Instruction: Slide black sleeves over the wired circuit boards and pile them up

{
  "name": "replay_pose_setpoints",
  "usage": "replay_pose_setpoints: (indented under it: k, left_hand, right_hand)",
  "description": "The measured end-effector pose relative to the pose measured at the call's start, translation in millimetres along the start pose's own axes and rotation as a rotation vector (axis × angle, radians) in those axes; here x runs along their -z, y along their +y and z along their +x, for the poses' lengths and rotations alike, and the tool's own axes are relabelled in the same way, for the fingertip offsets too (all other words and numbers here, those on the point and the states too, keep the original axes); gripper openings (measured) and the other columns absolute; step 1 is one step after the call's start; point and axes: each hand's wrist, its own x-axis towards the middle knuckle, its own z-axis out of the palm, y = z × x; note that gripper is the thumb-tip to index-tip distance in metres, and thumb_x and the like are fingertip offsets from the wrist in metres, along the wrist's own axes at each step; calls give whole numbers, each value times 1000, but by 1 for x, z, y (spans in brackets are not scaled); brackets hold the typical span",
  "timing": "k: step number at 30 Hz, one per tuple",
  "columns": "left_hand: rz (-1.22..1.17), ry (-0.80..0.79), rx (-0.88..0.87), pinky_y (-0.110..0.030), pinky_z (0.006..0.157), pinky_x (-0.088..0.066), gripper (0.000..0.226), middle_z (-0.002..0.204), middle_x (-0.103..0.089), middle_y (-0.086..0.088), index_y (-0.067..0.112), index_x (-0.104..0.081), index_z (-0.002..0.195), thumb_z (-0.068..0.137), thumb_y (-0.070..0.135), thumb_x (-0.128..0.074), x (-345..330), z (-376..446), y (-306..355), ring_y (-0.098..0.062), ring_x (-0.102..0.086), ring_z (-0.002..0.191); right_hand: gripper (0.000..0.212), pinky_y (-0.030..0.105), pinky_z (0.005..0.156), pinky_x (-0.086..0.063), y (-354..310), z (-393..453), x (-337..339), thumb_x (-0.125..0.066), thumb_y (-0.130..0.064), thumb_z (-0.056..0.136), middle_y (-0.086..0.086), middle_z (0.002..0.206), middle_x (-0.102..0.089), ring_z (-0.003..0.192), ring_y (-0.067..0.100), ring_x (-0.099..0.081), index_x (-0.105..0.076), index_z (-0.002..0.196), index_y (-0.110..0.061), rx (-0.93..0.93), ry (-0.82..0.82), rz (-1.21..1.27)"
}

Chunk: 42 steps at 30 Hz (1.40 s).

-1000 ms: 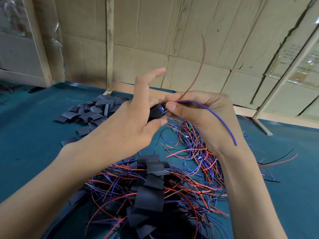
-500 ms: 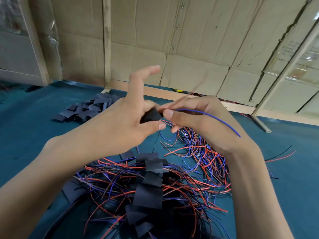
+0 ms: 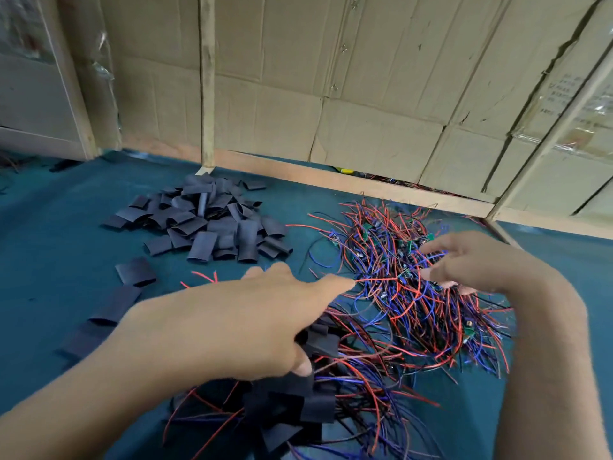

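While my right hand (image 3: pixel 471 263) digs curled fingers into the tangled heap of red and blue wired circuit boards (image 3: pixel 408 277), my left hand (image 3: pixel 265 313) hovers loosely spread, holding nothing, over the sleeved pile (image 3: pixel 298 403); tugging one lead may drag neighbours along. Loose flat black sleeves (image 3: pixel 205 220) wait behind.

hands (image 3: pixel 348 293) apart, down at wires (image 3: pixel 414 293)

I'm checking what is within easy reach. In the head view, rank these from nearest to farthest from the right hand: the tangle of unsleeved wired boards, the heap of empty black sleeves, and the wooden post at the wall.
1. Tangle of unsleeved wired boards: directly under the right hand, whose fingers reach into it.
2. Heap of empty black sleeves: across the table, to the left.
3. Wooden post: at the back wall, behind the heap.
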Motion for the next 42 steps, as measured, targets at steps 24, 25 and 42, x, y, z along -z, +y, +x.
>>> replay_pose_setpoints:
  k: [24, 25, 42]
  left_hand:
    - [-235, 606, 385, -31, 90, -43, 60, 130, -60, -7, 30, -59, 131, 76, 36, -83, 15, 37, -159, -18, -65, 90]
    - [-288, 668, 334, -29, 88, -42, 57, 129, -60, -4, 35, -61, 127, 76, 32, -84, 21, 35, -153, -11, -65, 84]
    - [-769, 716, -221, -33, 55, -48, 14, 71, -58, 1, 16, -71, 95, 92, 28, -64, 54, -3, -35, -16, -51, 56]
  right_hand:
    - [24, 20, 77, -46, 20, 30, -12, -80, -21, 81, -4, 90, -76, 77, 9, -67, -78, 104, -25, 183, 664, 460]
    - [22, 16, 72, -46, 16, 25, -7, -79, -21, 81, -8, 86, -76, 70, 2, -65, -78, 101, -29, 229, 701, 489]
    - [17, 32, 73, -58, -70, -61, 4, -70, -7, 77, 15, 92, -76, 79, 27, -70, -75, 93, -11, 833, 38, 1132]
